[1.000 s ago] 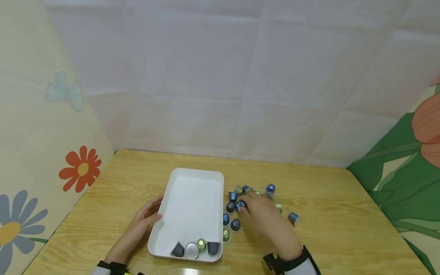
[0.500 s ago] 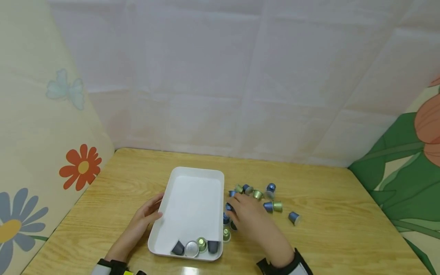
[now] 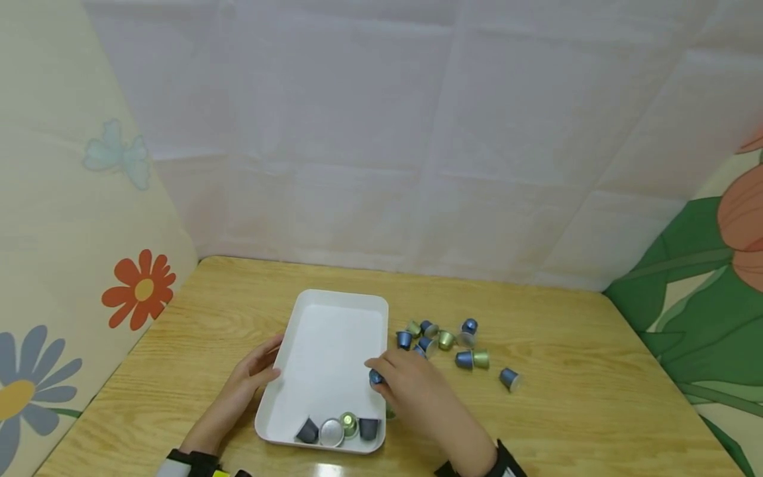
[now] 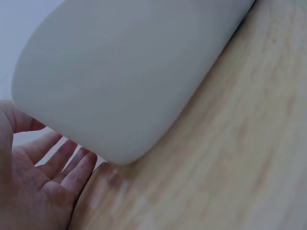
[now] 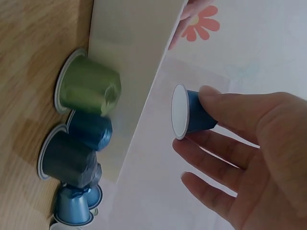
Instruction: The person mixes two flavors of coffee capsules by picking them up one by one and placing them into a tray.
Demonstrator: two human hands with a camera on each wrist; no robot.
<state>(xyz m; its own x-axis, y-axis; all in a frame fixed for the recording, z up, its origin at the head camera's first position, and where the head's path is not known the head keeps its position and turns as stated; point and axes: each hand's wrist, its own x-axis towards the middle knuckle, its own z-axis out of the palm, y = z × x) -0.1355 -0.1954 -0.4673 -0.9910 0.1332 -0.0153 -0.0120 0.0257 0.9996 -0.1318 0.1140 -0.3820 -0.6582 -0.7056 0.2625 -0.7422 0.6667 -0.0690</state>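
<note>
In my right hand (image 3: 411, 384) I pinch a blue coffee capsule (image 3: 376, 377) between thumb and fingers, above the right rim of a white tray (image 3: 334, 344). The right wrist view shows the held capsule (image 5: 192, 112) side-on, its pale foil lid facing left. My left hand (image 3: 253, 374) rests against the tray's left side. In the left wrist view, the fingers of the left hand (image 4: 48, 177) are loosely extended at the tray's wall (image 4: 110, 86). Along the tray's near end lie two dark capsules (image 3: 308, 431), a silver-lidded one (image 3: 332, 432) and a green one (image 3: 349, 424).
Right of the tray, several blue and green capsules (image 3: 446, 340) lie in a loose cluster on the wooden table (image 3: 566, 384). A single blue capsule (image 3: 509, 378) is farther right. Close to the tray's wall stand a green capsule (image 5: 88, 85) and a dark one (image 5: 69, 158).
My right hand has moved left and nearer from the cluster to the tray's right rim, carrying the blue capsule. The left hand and tray have stayed in place.
</note>
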